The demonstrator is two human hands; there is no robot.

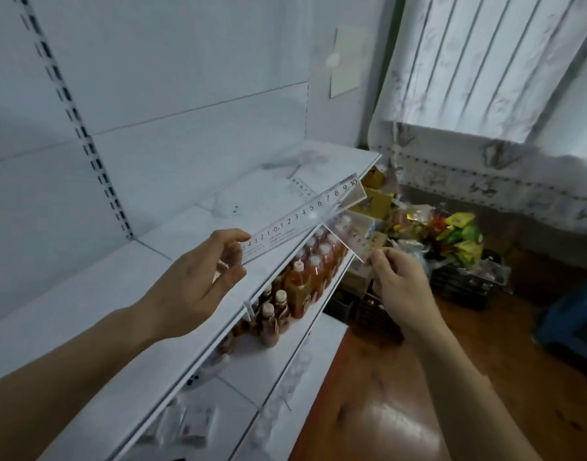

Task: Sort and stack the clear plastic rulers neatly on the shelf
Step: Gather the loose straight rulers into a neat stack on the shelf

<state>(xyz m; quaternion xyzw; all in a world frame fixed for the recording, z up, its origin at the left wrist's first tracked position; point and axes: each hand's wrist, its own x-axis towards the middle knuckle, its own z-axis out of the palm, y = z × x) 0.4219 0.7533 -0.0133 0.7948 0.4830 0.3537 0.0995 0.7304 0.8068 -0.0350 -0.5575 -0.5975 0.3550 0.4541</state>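
Observation:
My left hand (205,271) pinches the near end of a long clear ruler (305,214) with black numbers, holding it just above the white top shelf (86,314). That ruler slants up to the right, past the shelf's front edge. My right hand (398,281) pinches the end of a second clear ruler (348,241), which hangs in the air in front of the shelf edge. A third clear ruler (300,188) lies flat on the shelf near its far right end. Other clear plastic pieces (295,161) lie blurred behind it.
Red-brown bottles with white caps (305,277) fill the shelf below. Small packets (192,427) lie on a lower shelf. Snack bags and boxes (451,237) are piled on the wooden floor by a curtained wall. A blue object (574,327) sits at the right.

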